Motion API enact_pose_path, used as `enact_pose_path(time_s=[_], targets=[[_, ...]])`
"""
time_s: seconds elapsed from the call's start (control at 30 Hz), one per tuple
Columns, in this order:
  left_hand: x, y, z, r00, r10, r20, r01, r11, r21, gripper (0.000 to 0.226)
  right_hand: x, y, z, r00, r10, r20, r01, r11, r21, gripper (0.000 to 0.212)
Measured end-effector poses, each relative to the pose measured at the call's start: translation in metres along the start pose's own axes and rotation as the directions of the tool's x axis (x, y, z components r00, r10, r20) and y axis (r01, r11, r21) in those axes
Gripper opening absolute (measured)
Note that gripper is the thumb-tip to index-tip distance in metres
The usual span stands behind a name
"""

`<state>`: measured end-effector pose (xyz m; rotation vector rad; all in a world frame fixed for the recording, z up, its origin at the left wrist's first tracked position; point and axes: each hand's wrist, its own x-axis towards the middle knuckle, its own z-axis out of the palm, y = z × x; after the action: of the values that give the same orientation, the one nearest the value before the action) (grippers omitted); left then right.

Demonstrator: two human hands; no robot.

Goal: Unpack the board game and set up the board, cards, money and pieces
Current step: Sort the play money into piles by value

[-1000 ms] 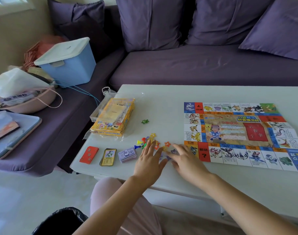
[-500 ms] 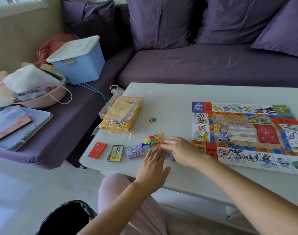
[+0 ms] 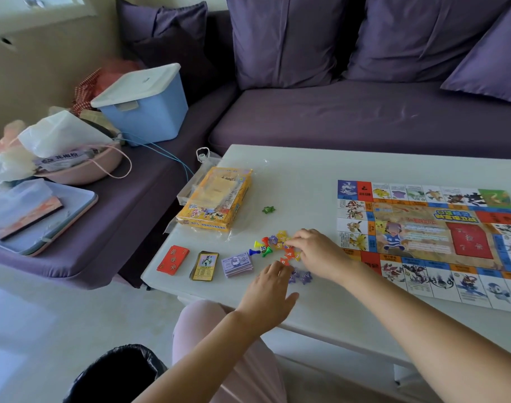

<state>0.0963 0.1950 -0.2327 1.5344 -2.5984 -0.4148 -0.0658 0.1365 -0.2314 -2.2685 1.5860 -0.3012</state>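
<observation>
Star tokens [image 3: 283,248]: loose pile at lower centre of the frame, on the worktop [image 3: 306,175] just left of the board [image 3: 431,237]. A few purple ones [image 3: 302,277] lie below the pile, and one green stray [image 3: 268,210] sits well apart, above.
Handling, tokens: judged to be light, rigid, thin translucent plastic. They are likely to skid on the smooth worktop, so take each by opposite points between thumb and fingertip, or sweep them with a flat palm.
Right hand [image 3: 315,251]: fingers curled down onto the pile. Whether a token is pinched cannot be told.
Left hand [image 3: 273,289]: fingers straight and relaxed, palm down, fingertips at the lower edge of the pile. It holds nothing.
Pawns [image 3: 261,245]: small coloured pieces, with a die, touching the left side of the pile. They are judged top-heavy and easily tipped, so lift them by the head.
Money stack [image 3: 237,263]: left of the pawns. It is limp paper, so grip the whole stack by its long edges.
Card decks: a yellow-framed deck [image 3: 204,266] and a red deck [image 3: 172,260], in a row further left.
Box [image 3: 216,199]: upper left of the pile, lying in clear wrap.
</observation>
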Motion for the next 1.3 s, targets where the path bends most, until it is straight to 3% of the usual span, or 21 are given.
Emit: enact_pose_path(time_s=[0.2, 0.43, 0.6, 0.8, 1.03, 1.3], targets=[[-0.004, -0.003, -0.001, 1.0, -0.004, 0.0, 0.004, 0.999, -0.032, 0.057, 0.01, 0.002, -0.007, 0.998, 0.067, -0.01, -0.067, 0.998, -0.007, 0.051], [-0.004, -0.007, -0.003, 0.999, -0.025, 0.039, 0.026, 0.999, -0.047, 0.066, 0.001, -0.005, -0.011, 0.998, -0.048, -0.027, 0.048, 0.999, -0.005, 0.05], [-0.003, -0.01, -0.004, 0.995, -0.064, 0.07, 0.065, 0.998, -0.012, 0.072, -0.001, -0.001, -0.015, 0.998, -0.004, -0.059, 0.002, 0.999, -0.04, 0.053], [-0.005, -0.012, -0.002, 0.986, -0.115, 0.121, 0.11, 0.993, 0.048, 0.077, 0.002, 0.004, -0.008, 0.998, -0.047, 0.028, 0.051, 0.987, -0.152, 0.061], [-0.006, -0.01, 0.0, 0.982, -0.124, 0.14, 0.119, 0.992, 0.04, 0.075, -0.002, 0.017, -0.006, 0.999, 0.033, -0.013, -0.034, 0.987, -0.16, 0.041], [-0.007, -0.003, -0.001, 0.984, -0.1, 0.15, 0.098, 0.995, 0.022, 0.064, -0.009, 0.02, -0.013, 0.999, 0.033, -0.02, -0.034, 0.998, -0.055, 0.042]])
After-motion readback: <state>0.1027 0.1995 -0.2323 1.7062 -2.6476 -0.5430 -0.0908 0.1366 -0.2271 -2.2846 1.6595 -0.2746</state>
